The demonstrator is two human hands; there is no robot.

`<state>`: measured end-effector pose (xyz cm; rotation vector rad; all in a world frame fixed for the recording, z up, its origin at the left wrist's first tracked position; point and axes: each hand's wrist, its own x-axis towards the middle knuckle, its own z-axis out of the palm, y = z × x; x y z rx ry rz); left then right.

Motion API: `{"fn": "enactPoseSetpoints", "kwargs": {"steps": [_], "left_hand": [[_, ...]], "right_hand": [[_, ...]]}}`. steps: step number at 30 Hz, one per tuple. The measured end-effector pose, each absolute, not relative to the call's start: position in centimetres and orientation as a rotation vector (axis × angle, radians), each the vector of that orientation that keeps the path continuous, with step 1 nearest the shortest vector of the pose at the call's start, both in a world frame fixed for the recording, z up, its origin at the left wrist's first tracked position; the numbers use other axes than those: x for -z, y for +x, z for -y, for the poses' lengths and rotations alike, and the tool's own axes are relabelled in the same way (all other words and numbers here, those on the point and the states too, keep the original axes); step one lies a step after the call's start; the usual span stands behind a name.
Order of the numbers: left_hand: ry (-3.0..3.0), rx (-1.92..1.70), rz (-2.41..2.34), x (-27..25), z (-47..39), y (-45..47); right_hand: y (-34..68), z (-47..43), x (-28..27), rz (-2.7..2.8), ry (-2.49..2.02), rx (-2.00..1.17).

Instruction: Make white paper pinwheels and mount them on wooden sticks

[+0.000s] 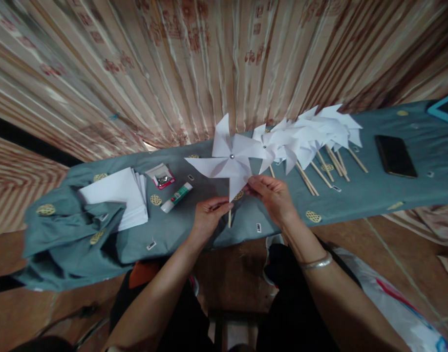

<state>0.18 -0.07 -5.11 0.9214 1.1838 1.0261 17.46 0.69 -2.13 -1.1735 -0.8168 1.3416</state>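
A white paper pinwheel (229, 164) with a silver pin at its centre stands upright on a thin wooden stick in front of me. My left hand (209, 215) pinches the stick just below the blades. With thumb and fingertips, my right hand (271, 193) holds the edge of the lower right blade. Just behind and to the right, several more white pinwheels (322, 129) lie in an overlapping row, their sticks pointing toward me. Left of the held pinwheel are a glue stick (177, 197) and a small packet of silver pins (161, 177).
A stack of white paper (117, 195) lies at the left, partly under a fold of the grey-green cloth (224, 237). A dark phone (395, 155) rests at the right, with a blue-framed device (445, 108) at the far right edge. A patterned curtain (194, 73) hangs behind the table.
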Motion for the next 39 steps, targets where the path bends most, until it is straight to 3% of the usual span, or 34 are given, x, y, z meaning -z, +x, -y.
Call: {"fn": "enactPoseSetpoints", "kwargs": {"steps": [24,33,39], "left_hand": [[0.905,-1.054,-1.115,5.3,0.1,0.2],[0.819,-0.994,-1.131,4.7,0.3,0.5],[0.84,-0.973,-1.133,4.6,0.3,0.5]], "right_hand": [[17.3,0.2,1.7,1.072,-1.041,-1.446],[21.9,-1.8,1.7,0.816,-1.151,-0.829],[21.6,-2.3,2.5,0.931,-1.219,-0.877]]}}
